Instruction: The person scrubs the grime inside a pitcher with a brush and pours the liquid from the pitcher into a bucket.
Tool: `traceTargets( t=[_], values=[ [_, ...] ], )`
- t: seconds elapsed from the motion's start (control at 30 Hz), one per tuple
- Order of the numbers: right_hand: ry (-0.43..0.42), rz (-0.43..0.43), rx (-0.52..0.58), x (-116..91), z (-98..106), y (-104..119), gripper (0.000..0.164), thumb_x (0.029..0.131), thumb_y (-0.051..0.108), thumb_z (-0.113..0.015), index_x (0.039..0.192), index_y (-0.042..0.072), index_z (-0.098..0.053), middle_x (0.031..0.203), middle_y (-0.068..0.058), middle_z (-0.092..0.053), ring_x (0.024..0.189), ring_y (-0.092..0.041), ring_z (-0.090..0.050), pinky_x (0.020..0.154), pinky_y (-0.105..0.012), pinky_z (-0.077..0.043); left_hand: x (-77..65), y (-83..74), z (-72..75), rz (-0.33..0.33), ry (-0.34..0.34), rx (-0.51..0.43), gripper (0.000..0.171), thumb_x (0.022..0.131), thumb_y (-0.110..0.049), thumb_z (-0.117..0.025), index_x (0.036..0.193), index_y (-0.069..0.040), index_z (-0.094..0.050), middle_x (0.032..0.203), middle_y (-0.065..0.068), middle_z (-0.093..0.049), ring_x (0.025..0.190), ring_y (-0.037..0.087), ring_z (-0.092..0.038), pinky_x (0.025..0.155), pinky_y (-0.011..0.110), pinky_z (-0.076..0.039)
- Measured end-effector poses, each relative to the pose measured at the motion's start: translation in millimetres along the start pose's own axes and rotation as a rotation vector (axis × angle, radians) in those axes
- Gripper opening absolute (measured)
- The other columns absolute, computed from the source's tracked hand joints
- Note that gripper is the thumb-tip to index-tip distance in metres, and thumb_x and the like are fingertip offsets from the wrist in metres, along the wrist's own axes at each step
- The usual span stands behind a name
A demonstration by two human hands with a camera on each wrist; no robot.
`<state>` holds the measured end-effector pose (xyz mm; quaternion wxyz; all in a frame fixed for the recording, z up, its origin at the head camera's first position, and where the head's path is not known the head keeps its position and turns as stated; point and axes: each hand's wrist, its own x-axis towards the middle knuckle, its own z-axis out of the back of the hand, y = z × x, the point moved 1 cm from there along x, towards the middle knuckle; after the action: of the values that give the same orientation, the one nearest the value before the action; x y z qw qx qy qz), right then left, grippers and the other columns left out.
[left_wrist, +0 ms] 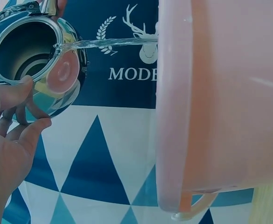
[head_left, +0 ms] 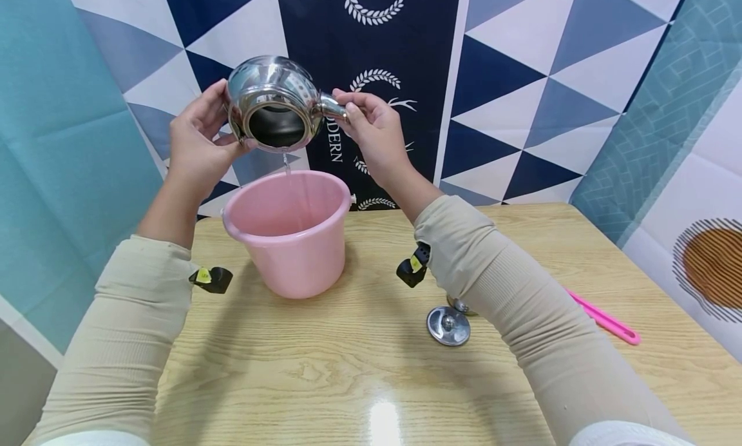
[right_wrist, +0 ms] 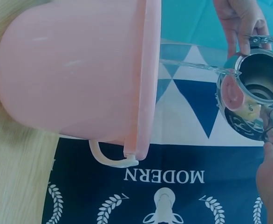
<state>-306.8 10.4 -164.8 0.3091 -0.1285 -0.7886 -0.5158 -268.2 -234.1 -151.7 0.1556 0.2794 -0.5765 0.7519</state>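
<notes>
A shiny stainless steel kettle [head_left: 269, 72] is held tilted in the air, its round mouth facing me and downward. Its lid is off. From the lower rim a thin stream of water [left_wrist: 108, 43] falls into a pink bucket [head_left: 298, 262] standing upright below. My left hand [head_left: 199, 136] grips the kettle's left side, with the thumb at the mouth's rim in the left wrist view. On the other side, my right hand [head_left: 377, 133] pinches the tapered spout [head_left: 333, 106] between thumb and fingers. The water level inside the bucket is hidden.
A round metal lid [head_left: 448, 327] lies on the wooden table [head_left: 324, 375]. Another metal piece [head_left: 462, 304] beside it is partly covered by my right sleeve. Farther right lies a pink stick-like handle [head_left: 608, 320]. A patterned cloth backdrop [head_left: 504, 111] rises behind the bucket.
</notes>
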Motion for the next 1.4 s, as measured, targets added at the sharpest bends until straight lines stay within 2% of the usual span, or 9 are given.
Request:
traceTargets(
  t=[0.23, 0.97, 1.17, 1.4],
  values=[
    [0.003, -0.025, 0.036, -2, 0, 0, 0.018, 0.099, -0.008, -0.044, 0.113, -0.016, -0.053, 0.133, -0.022, -0.056, 0.122, -0.022, -0.055, 0.098, -0.027, -0.049, -3.7, 0.7, -0.8, -0.015, -0.003, 0.039, 0.081, 0.078, 0.005, -0.078, 0.147, -0.021, -0.045, 0.146, -0.002, -0.048, 0.132, 0.011, -0.044, 0.102, 0.029, -0.044],
    [0.005, -0.025, 0.018, -2, 2, -2, 0.019, 0.098, -0.010, -0.045, 0.113, -0.015, -0.055, 0.132, -0.019, -0.057, 0.120, -0.021, -0.057, 0.098, -0.028, -0.050, -7.2, 2.0, -3.1, -0.115, -0.016, 0.078, 0.082, 0.077, 0.012, -0.076, 0.147, -0.017, -0.044, 0.145, 0.000, -0.049, 0.132, 0.011, -0.045, 0.098, 0.027, -0.048],
    [0.006, -0.022, 0.021, -2, 2, -2, 0.018, 0.098, -0.011, -0.044, 0.113, -0.015, -0.055, 0.132, -0.020, -0.057, 0.120, -0.022, -0.057, 0.098, -0.028, -0.050, -11.7, -0.1, -4.5, -0.152, -0.024, 0.102, 0.080, 0.078, 0.010, -0.076, 0.147, -0.015, -0.044, 0.144, 0.001, -0.050, 0.131, 0.012, -0.046, 0.098, 0.027, -0.048],
    [0.003, -0.028, 0.028, -3, 2, -3, 0.018, 0.098, -0.011, -0.044, 0.112, -0.014, -0.055, 0.132, -0.019, -0.057, 0.122, -0.021, -0.056, 0.098, -0.028, -0.049, -9.7, 5.9, -5.1, -0.166, -0.042, 0.124, 0.079, 0.079, 0.006, -0.076, 0.147, -0.017, -0.043, 0.145, 0.000, -0.049, 0.131, 0.011, -0.046, 0.098, 0.028, -0.047]
  ],
)
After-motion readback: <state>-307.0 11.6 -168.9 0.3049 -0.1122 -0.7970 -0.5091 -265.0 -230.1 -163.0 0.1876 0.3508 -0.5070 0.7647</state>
